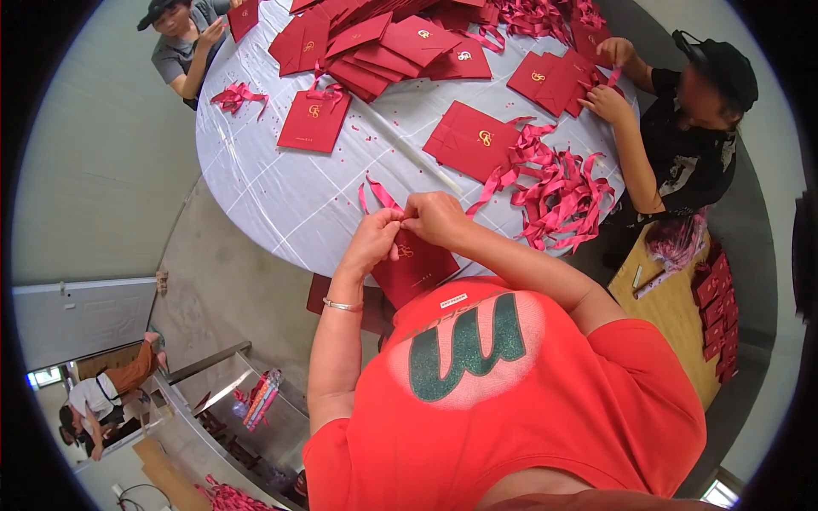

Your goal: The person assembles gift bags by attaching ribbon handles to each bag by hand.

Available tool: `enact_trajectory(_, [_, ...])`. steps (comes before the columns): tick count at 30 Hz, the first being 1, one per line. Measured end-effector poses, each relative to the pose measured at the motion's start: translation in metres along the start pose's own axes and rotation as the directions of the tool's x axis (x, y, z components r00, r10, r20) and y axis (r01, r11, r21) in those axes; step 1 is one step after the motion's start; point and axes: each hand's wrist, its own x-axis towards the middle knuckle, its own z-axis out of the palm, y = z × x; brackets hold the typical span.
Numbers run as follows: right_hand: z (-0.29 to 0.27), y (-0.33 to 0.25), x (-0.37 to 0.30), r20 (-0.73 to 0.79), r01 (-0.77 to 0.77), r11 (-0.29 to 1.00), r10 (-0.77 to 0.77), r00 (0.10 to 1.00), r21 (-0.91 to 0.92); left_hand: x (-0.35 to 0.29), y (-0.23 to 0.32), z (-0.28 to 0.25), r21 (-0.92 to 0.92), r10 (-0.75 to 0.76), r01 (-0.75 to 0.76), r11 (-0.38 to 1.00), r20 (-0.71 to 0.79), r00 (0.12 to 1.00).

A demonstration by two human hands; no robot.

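Note:
My left hand (375,240), with a metal bangle on its wrist, and my right hand (437,218) meet at the near edge of the round table. Both pinch a dark red ribbon (376,192) at the top edge of a flat red paper gift bag (415,269) with a gold emblem. The bag hangs over the table edge toward my chest, and my red shirt hides its lower part. The ribbon's loose ends stick up onto the cloth just beyond my fingers.
The table's pale grey cloth (281,196) carries a ribbon pile (562,200) to my right, single red bags (474,140) and a big bag stack (383,43) at the far side. Two other people's hands work at the far left (209,34) and right (607,102). A wooden board (673,315) holds more bags.

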Motion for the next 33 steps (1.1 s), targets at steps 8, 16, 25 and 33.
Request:
enact_trajectory(8, [-0.014,0.017,0.016,0.098,0.027,0.922,-0.07,0.993,0.387,-0.001,-0.008,0.01,-0.012,0.083,-0.086,0.996,-0.161,0.983])
enact_trajectory(16, [-0.02,0.01,0.074,0.53,0.126,0.986,-0.048,0.847,-0.112,-0.001,-0.017,0.034,0.11,0.209,-0.179,0.978,-0.401,0.892])
enact_trajectory(25, [-0.003,0.014,0.12,0.952,-0.09,0.977,0.208,0.223,-0.192,-0.004,-0.022,0.047,0.248,0.35,-0.258,0.934,-0.481,0.804])
enact_trajectory(33, [-0.001,0.029,0.114,0.969,-0.43,0.899,0.17,0.178,-0.079,0.002,-0.034,0.041,0.366,0.413,-0.253,0.896,-0.475,0.777])
